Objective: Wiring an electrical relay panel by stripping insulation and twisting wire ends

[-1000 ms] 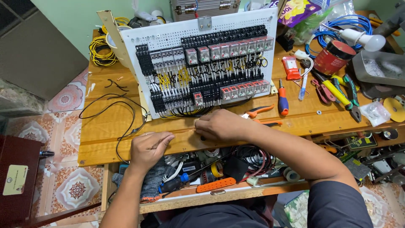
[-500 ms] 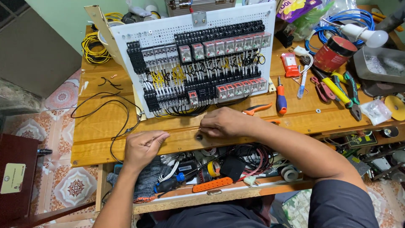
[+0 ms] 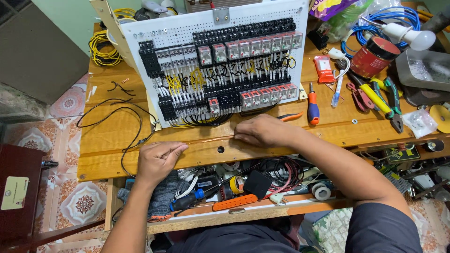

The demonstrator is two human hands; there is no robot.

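- My left hand [image 3: 157,161] lies at the near edge of the worktop [image 3: 108,154], fingers curled in, pinching one end of a thin bare copper wire [image 3: 211,139].
- My right hand [image 3: 265,131] rests knuckles up further along the same edge, fingertips pressed shut on the other end, so the copper wire runs stretched between both hands, flat along the wood just beyond a small round hole [image 3: 220,150].
- Risk as I judge it: the copper wire is thin and pulled taut, so a harder tug could kink it, snap it, or slide it out of either pinch.
- The white relay panel [image 3: 220,65] stands tilted just behind my right hand, its black and yellow leads hanging close to my knuckles; a lift of that hand could snag them and tug at a terminal.
- A loose black wire [image 3: 124,126] loops on the wood beside my left hand and could catch on my wrist.
- An orange-handled cutter [image 3: 290,116] and a red-and-blue screwdriver [image 3: 312,105] lie just beyond my right hand; a sweep toward the right edge would knock them.
- The near edge drops to an open drawer [image 3: 243,197] crowded with tape rolls and tools, so anything I let slip falls in there.
- Open room: the bare strip of wood between my hands and towards the near left corner. The right end is packed with pliers [image 3: 382,98], a red can [image 3: 373,56] and a metal tray [image 3: 422,70].
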